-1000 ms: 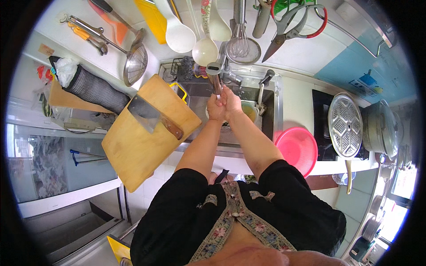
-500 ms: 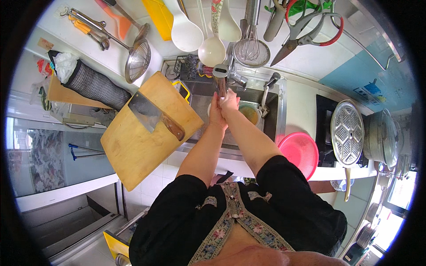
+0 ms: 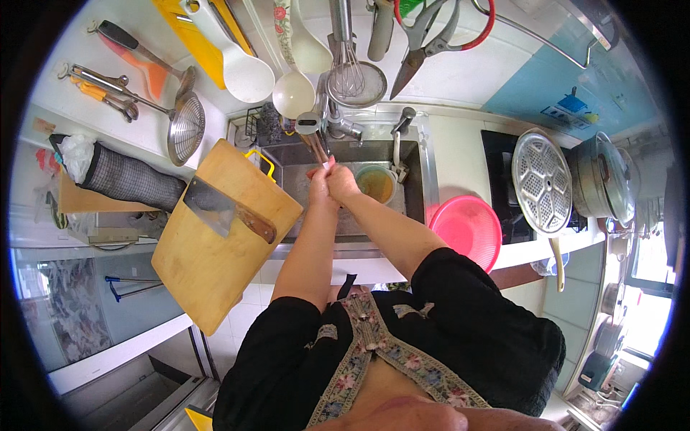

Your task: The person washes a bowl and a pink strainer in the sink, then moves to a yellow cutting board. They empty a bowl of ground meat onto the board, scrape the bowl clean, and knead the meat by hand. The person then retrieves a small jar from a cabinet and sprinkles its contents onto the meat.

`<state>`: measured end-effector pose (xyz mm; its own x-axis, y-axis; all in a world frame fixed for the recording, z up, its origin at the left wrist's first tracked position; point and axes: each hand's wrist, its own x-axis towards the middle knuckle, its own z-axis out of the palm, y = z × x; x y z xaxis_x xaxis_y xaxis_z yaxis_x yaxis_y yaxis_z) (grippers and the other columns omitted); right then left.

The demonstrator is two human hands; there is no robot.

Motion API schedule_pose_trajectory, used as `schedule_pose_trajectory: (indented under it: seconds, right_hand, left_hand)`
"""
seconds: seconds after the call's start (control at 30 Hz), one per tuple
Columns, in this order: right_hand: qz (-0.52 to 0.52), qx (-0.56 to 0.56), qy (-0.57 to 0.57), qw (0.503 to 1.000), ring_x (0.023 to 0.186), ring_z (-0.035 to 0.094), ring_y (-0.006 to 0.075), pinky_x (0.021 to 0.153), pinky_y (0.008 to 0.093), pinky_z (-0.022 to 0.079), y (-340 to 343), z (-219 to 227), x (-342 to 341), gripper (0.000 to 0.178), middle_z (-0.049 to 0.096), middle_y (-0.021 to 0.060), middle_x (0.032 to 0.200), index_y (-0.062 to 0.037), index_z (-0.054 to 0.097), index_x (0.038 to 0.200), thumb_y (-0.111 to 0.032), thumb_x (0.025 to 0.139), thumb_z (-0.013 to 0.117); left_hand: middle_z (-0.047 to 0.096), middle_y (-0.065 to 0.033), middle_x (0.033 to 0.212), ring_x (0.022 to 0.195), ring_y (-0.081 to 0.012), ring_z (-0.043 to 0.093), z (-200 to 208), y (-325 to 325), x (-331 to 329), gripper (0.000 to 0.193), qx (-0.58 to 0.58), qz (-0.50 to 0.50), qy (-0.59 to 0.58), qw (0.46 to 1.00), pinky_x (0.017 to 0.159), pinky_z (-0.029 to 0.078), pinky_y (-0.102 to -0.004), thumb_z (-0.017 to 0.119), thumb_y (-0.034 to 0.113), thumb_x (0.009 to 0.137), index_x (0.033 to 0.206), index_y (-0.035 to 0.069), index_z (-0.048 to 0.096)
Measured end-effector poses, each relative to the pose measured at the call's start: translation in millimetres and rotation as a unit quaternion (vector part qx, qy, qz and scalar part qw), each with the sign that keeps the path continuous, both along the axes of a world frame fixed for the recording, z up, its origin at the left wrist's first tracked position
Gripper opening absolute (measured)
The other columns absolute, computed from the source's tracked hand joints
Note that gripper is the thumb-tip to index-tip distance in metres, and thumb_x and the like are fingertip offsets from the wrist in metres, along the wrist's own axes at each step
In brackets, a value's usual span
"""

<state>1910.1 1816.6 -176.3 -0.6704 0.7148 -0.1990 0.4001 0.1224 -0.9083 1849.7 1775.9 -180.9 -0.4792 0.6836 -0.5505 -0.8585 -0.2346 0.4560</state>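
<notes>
Below the metal faucet [image 3: 310,125], my left hand [image 3: 322,188] and my right hand [image 3: 343,184] are pressed together over the steel sink [image 3: 302,154]. Their fingers look closed against each other; whether anything lies between the palms is hidden. Just right of my right hand, a bowl [image 3: 376,184] with yellowish contents sits in the sink. A wooden cutting board [image 3: 208,266] leans over the sink's left side, and a cleaver [image 3: 215,208] with a wooden handle lies flat on it.
A pink plastic basket [image 3: 467,233] sits right of the sink, near the counter edge. Beyond it are a perforated steamer plate [image 3: 543,183] and a lidded pot [image 3: 604,176]. Scissors [image 3: 431,43], a whisk [image 3: 348,72], ladles and a skimmer [image 3: 187,129] hang along the wall.
The whole view has shifted, so the sink and wall tools appear further left. My hands stay together below the faucet but look more tightly folded over each other.
</notes>
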Motion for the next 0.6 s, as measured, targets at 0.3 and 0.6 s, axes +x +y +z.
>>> schedule_pose_trajectory:
  seconds: [0.3, 0.6]
  right_hand:
    - [0.000, 0.068, 0.055, 0.996, 0.109, 0.064, 0.0443, 0.094, 0.0509, 0.050, -27, 18, 31, 0.034, 0.066, 0.0273, 0.117, -0.0039, 0.061, 0.124, -0.020, 0.101, 0.041]
    - [0.159, 0.185, -0.213, 0.946, 0.102, 0.068, 0.0377, 0.086, 0.0472, 0.054, -14, 82, 77, 0.033, 0.071, 0.0195, 0.104, -0.0173, 0.069, 0.122, -0.036, 0.098, 0.056]
  left_hand:
    - [0.059, -0.0024, 0.073, 0.066, -0.0232, 0.058, -27, 7, -11, 0.027, -0.122, -0.064, 0.073, 0.988, 0.063, 0.046, -0.0413, 0.062, 0.038, 0.093, 0.078, 0.015, 0.057]
    - [0.056, -0.0036, 0.070, 0.059, -0.0188, 0.059, -17, 3, -19, 0.022, -0.227, -0.111, 0.172, 0.952, 0.051, 0.045, -0.0357, 0.059, 0.024, 0.095, 0.081, 0.008, 0.061]
